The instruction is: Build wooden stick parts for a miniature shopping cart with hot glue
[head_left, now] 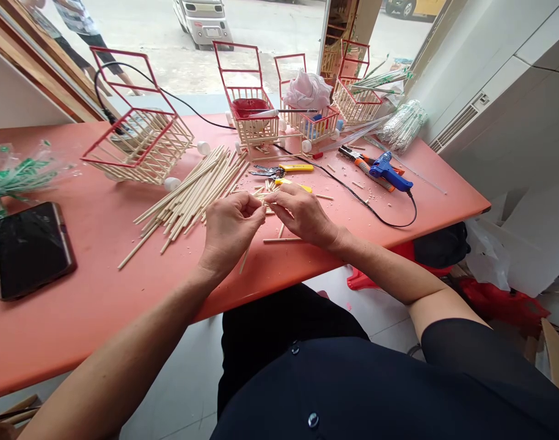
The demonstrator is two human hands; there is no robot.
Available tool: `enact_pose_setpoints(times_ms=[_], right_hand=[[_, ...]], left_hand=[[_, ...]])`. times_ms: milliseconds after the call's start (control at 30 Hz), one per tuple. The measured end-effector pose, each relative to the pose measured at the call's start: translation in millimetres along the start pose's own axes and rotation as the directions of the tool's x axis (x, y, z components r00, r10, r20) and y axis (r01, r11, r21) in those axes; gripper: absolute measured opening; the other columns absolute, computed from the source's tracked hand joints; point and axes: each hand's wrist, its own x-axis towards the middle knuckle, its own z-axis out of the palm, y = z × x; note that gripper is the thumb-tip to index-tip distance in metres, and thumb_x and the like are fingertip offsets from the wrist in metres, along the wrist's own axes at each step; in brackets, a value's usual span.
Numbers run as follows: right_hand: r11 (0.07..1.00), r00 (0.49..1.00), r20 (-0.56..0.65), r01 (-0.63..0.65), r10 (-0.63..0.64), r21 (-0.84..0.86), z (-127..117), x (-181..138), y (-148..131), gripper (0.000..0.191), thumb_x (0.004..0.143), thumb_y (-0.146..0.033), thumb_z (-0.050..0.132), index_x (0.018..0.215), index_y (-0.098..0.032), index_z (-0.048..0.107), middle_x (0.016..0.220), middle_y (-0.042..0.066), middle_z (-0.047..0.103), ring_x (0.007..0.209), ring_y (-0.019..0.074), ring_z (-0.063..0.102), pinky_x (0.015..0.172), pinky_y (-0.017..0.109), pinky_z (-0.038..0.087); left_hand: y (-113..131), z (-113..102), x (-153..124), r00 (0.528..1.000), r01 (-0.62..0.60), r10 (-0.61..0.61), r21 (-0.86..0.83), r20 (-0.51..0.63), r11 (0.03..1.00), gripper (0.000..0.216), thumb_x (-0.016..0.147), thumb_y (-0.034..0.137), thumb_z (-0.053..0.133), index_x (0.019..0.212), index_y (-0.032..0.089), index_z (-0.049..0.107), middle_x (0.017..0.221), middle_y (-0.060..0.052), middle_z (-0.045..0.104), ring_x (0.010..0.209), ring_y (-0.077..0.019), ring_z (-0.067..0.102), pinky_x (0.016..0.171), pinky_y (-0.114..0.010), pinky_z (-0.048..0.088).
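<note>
A bright window (pixel 288 24) backs the pink table (pixel 100 293) above pale tiles (pixel 178 379).

Bright daylight comes from the pale, nearly washed-out street (pixel 281 30); the table (pixel 100 293) looks paler toward it, and wide-angle distortion stretches the edges.

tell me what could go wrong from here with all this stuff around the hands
The black cord loops near the table's front edge, close to the right forearm; a snag might drag the blue glue gun. Yellow-handled cutters lie just beyond the right hand, so a reach forward could knock them. The loose stick pile beside the left hand might scatter if bumped.
</note>
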Motion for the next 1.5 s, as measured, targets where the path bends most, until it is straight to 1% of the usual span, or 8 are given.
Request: enact_pose_setpoints(times_ms=[200, 333, 433, 533, 700, 900, 1167, 1500], right_hand=[[0.999, 0.999, -0.001, -0.032, 0.032, 0.041, -1, 2, 9, 0.024, 0.113, -0.032, 0.064, 0.130, -0.020, 0.076, 0.115, 0.010, 0.076, 0.110, 0.0251, 0.068, 0.101, 0.036, 0.051], [0.997, 0.998, 0.023, -0.067, 0.066, 0.028, -6, 3, 10, 0.023, 0.109, -0.040, 0.072, 0.116, -0.019, 0.077, 0.099, 0.006, 0.075, 0.094, 0.0221, 0.064, 0.090, 0.033, 0.047], [0.999, 0.998, 0.035, -0.044, 0.043, 0.020, -8, 3, 7, 0.017, 0.110, -0.033, 0.069, 0.101, -0.019, 0.072, 0.098, 0.006, 0.074, 0.095, 0.0219, 0.063, 0.088, 0.032, 0.044], [0.999, 0.999, 0.029, -0.041, 0.041, 0.007, -8, 3, 5, 0.015, 0.109, -0.025, 0.066, 0.094, -0.020, 0.067, 0.095, 0.006, 0.071, 0.093, 0.0216, 0.060, 0.086, 0.032, 0.041], [0.996, 0.995, 0.035, -0.091, 0.091, 0.021, -5, 2, 4, 0.016, 0.108, -0.026, 0.060, 0.093, -0.021, 0.061, 0.088, 0.002, 0.066, 0.079, 0.0184, 0.054, 0.075, 0.030, 0.036], [0.998, 1.000, 0.004, -0.026, 0.026, 0.051, -3, 1, 5, 0.021, 0.110, -0.024, 0.050, 0.091, -0.022, 0.059, 0.089, 0.004, 0.065, 0.085, 0.0197, 0.055, 0.081, 0.031, 0.039], [0.994, 0.998, -0.050, 0.031, -0.026, 0.107, 1, 1, 6, 0.025, 0.111, -0.025, 0.047, 0.086, -0.024, 0.050, 0.085, 0.003, 0.060, 0.082, 0.0186, 0.051, 0.079, 0.031, 0.039], [0.993, 1.000, -0.019, 0.017, -0.014, 0.120, 1, 1, 8, 0.025, 0.112, -0.027, 0.046, 0.087, -0.023, 0.051, 0.086, 0.003, 0.062, 0.081, 0.0187, 0.051, 0.079, 0.031, 0.039]], left_hand=[[4, -2, 1, 1.000, 0.031, -0.031, -0.014, -0.003, 0.999, 0.010, 0.082, 0.026, 0.070, 0.073, 0.024, 0.074, 0.073, -0.001, 0.079, 0.072, -0.0198, 0.074, 0.075, -0.031, 0.058], [0, -3, 1, 1.000, 0.024, -0.024, -0.054, 0.001, 0.998, 0.009, 0.082, 0.027, 0.072, 0.073, 0.024, 0.073, 0.073, -0.001, 0.078, 0.072, -0.0197, 0.074, 0.073, -0.030, 0.057], [-5, -2, 0, 1.000, 0.016, -0.016, -0.086, -0.002, 0.996, 0.010, 0.082, 0.030, 0.073, 0.075, 0.023, 0.074, 0.073, -0.001, 0.078, 0.071, -0.0197, 0.074, 0.071, -0.030, 0.056], [-7, -1, 0, 1.000, 0.017, -0.017, -0.106, 0.000, 0.994, 0.010, 0.082, 0.031, 0.073, 0.078, 0.023, 0.076, 0.076, -0.002, 0.080, 0.071, -0.0198, 0.076, 0.072, -0.031, 0.057], [-6, 0, 0, 1.000, 0.002, -0.002, -0.114, 0.002, 0.993, 0.010, 0.082, 0.031, 0.073, 0.079, 0.023, 0.078, 0.079, -0.002, 0.081, 0.074, -0.0211, 0.078, 0.075, -0.032, 0.058], [-6, 0, -1, 1.000, -0.013, 0.014, -0.094, 0.006, 0.995, 0.011, 0.083, 0.032, 0.072, 0.079, 0.023, 0.077, 0.079, -0.002, 0.081, 0.075, -0.0214, 0.079, 0.076, -0.032, 0.058], [-7, 0, -1, 1.000, -0.024, 0.025, -0.081, 0.006, 0.996, 0.012, 0.082, 0.034, 0.072, 0.076, 0.024, 0.076, 0.075, -0.002, 0.080, 0.074, -0.0223, 0.078, 0.075, -0.033, 0.058], [-5, 0, -1, 1.000, -0.007, 0.009, -0.116, 0.022, 0.993, 0.011, 0.081, 0.032, 0.073, 0.075, 0.024, 0.075, 0.078, -0.002, 0.080, 0.074, -0.0208, 0.076, 0.074, -0.032, 0.056]])
